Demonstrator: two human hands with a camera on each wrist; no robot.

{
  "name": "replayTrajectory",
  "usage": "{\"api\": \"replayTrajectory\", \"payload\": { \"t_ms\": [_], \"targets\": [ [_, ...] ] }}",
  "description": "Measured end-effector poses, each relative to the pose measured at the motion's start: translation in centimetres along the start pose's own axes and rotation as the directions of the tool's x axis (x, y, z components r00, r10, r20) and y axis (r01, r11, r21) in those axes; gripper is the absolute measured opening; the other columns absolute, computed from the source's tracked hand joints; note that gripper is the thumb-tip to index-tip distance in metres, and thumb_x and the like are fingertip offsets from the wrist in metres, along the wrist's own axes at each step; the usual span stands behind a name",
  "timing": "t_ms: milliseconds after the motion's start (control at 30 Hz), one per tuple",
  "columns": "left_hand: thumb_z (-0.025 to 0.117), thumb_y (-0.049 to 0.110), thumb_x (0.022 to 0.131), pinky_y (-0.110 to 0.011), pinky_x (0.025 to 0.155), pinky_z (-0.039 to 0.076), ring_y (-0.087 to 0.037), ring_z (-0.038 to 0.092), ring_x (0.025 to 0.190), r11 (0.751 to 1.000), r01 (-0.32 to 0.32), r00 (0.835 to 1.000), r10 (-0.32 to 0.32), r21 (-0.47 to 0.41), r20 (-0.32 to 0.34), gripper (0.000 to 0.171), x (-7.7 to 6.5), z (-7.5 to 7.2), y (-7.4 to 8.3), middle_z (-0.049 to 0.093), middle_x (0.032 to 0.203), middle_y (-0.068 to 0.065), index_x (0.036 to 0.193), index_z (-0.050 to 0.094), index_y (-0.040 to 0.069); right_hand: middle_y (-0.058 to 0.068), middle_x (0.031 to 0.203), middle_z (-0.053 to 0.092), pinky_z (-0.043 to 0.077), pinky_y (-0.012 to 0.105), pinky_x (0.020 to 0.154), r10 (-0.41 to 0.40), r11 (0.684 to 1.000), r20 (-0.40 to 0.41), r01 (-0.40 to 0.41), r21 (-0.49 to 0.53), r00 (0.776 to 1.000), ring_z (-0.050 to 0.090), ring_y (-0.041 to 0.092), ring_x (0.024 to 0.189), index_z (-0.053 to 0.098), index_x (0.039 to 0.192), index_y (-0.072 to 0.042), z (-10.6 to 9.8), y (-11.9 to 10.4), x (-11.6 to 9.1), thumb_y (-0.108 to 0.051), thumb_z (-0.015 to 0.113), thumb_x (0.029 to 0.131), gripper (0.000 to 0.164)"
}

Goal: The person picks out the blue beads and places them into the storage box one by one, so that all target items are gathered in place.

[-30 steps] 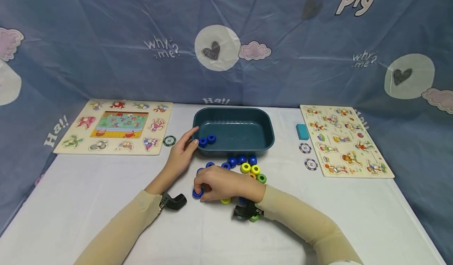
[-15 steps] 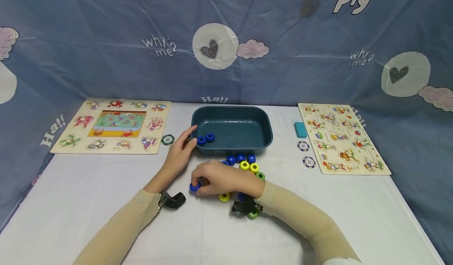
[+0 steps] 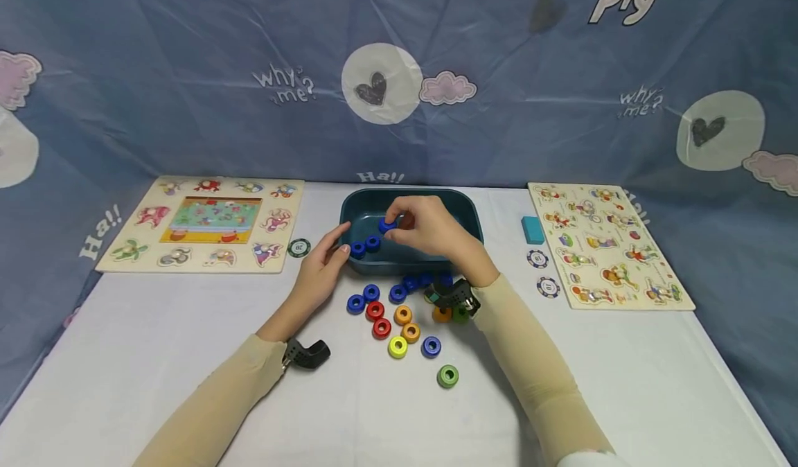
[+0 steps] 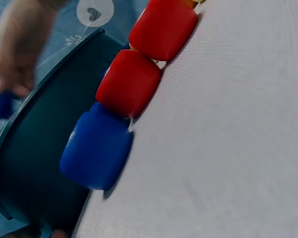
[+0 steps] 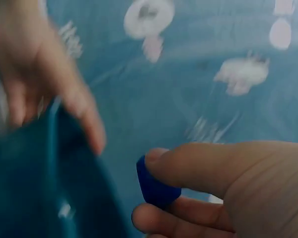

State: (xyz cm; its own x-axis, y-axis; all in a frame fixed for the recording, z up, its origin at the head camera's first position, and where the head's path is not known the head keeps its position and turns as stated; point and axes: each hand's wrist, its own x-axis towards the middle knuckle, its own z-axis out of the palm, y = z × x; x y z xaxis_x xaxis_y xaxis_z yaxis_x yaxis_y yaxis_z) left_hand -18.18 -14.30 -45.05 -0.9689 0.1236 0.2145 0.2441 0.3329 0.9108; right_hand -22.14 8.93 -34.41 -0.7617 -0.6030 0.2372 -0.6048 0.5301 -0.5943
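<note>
My right hand (image 3: 430, 228) pinches a blue bead (image 3: 387, 225) between thumb and fingers, over the inside of a dark teal bin (image 3: 436, 267). The right wrist view shows this blue bead (image 5: 159, 188) under the thumb, its lower side by the fingertips. Two blue beads (image 3: 373, 243) lie at the bin's left end. My left hand (image 3: 319, 269) rests at the bin's left side, fingers fairly straight against the rim. In front of the bin lie loose beads: blue (image 3: 356, 304), red (image 3: 382, 328), orange (image 3: 411, 332), yellow (image 3: 397, 346) and green (image 3: 447, 376).
A wooden sea-animal puzzle board (image 3: 274, 262) lies left of the bin, a chip (image 3: 298, 248) beside it. On the right are another puzzle board (image 3: 630, 301), a teal block (image 3: 533, 231) and two chips (image 3: 548, 287). A blue printed cloth (image 3: 530, 127) hangs behind the table.
My right hand has lifted a blue bead from the table at the left of the pile and carried it up and right over the bin. The left hand stays at the rim.
</note>
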Motion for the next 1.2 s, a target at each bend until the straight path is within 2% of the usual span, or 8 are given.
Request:
{"api": "replayTrajectory", "payload": {
  "t_ms": [167, 333, 467, 667, 733, 1100, 1200],
  "targets": [
    [0.047, 0.024, 0.103, -0.04, 0.115, 0.038, -0.024, 0.04, 0.142, 1.0, -0.002, 1.0, 0.002, 0.006, -0.005, 0.045, 0.0, 0.0, 0.1, 0.039, 0.155, -0.004, 0.147, 0.043, 0.019, 0.005, 0.094, 0.071, 0.056, 0.027, 0.067, 0.143, 0.99, 0.034, -0.142, -0.017, 0.989, 0.066, 0.014, 0.073, 0.069, 0.094, -0.01, 1.0, 3.3, 0.7, -0.013, 0.076, 0.084, 0.013],
    [0.047, 0.025, 0.103, -0.038, 0.114, 0.039, -0.024, 0.04, 0.141, 1.0, 0.001, 1.0, -0.001, -0.005, -0.001, 0.045, 0.0, 0.0, 0.1, 0.038, 0.156, -0.003, 0.147, 0.043, 0.02, 0.006, 0.097, 0.072, 0.058, 0.03, 0.073, 0.193, 0.98, 0.073, -0.19, -0.054, 0.978, 0.068, 0.016, 0.08, 0.069, 0.092, -0.009, 2.1, 4.6, 1.1, -0.012, 0.076, 0.083, 0.012],
    [0.047, 0.025, 0.103, -0.038, 0.114, 0.039, -0.025, 0.04, 0.141, 1.0, -0.004, 1.0, 0.004, -0.002, -0.001, 0.045, -0.1, -0.1, 0.1, 0.038, 0.156, -0.004, 0.147, 0.043, 0.02, 0.007, 0.098, 0.073, 0.059, 0.029, 0.074, 0.196, 0.98, 0.109, -0.19, -0.064, 0.975, 0.07, 0.016, 0.082, 0.07, 0.093, -0.009, 2.5, 4.9, 1.3, -0.01, 0.076, 0.082, 0.012],
    [0.047, 0.024, 0.103, -0.037, 0.114, 0.039, -0.025, 0.041, 0.141, 1.0, -0.012, 1.0, 0.012, -0.002, -0.003, 0.044, -0.1, 0.0, 0.0, 0.039, 0.155, -0.003, 0.147, 0.043, 0.019, 0.009, 0.111, 0.071, 0.059, 0.026, 0.081, 0.155, 0.987, 0.264, -0.161, 0.0, 0.952, 0.071, 0.018, 0.092, 0.071, 0.107, -0.006, 3.0, 5.1, 1.3, -0.006, 0.073, 0.084, 0.023],
    [0.047, 0.024, 0.103, -0.037, 0.114, 0.04, -0.025, 0.041, 0.141, 1.0, -0.014, 1.0, 0.014, -0.007, -0.001, 0.045, -0.1, 0.0, 0.0, 0.039, 0.155, -0.004, 0.147, 0.043, 0.019, 0.01, 0.115, 0.069, 0.059, 0.026, 0.084, 0.141, 0.987, 0.293, -0.156, 0.03, 0.946, 0.071, 0.019, 0.096, 0.069, 0.112, -0.006, 3.1, 5.1, 1.3, -0.005, 0.072, 0.085, 0.027],
    [0.047, 0.025, 0.103, -0.036, 0.114, 0.039, -0.024, 0.041, 0.141, 1.0, 0.002, 1.0, -0.002, -0.008, 0.003, 0.044, -0.1, 0.0, 0.0, 0.038, 0.155, -0.002, 0.147, 0.042, 0.021, 0.01, 0.119, 0.068, 0.059, 0.029, 0.087, 0.141, 0.986, 0.286, -0.16, 0.046, 0.948, 0.07, 0.021, 0.098, 0.068, 0.116, -0.006, 3.2, 5.3, 1.2, -0.009, 0.072, 0.086, 0.03],
    [0.047, 0.025, 0.103, -0.037, 0.113, 0.04, -0.024, 0.041, 0.141, 1.0, -0.004, 1.0, 0.004, -0.009, 0.005, 0.045, -0.1, -0.1, 0.1, 0.038, 0.156, -0.003, 0.148, 0.042, 0.019, 0.009, 0.116, 0.07, 0.059, 0.029, 0.084, 0.124, 0.99, 0.232, -0.137, 0.041, 0.965, 0.07, 0.019, 0.094, 0.068, 0.115, -0.006, 3.2, 5.1, 1.1, -0.012, 0.071, 0.088, 0.028]
  ]
}}
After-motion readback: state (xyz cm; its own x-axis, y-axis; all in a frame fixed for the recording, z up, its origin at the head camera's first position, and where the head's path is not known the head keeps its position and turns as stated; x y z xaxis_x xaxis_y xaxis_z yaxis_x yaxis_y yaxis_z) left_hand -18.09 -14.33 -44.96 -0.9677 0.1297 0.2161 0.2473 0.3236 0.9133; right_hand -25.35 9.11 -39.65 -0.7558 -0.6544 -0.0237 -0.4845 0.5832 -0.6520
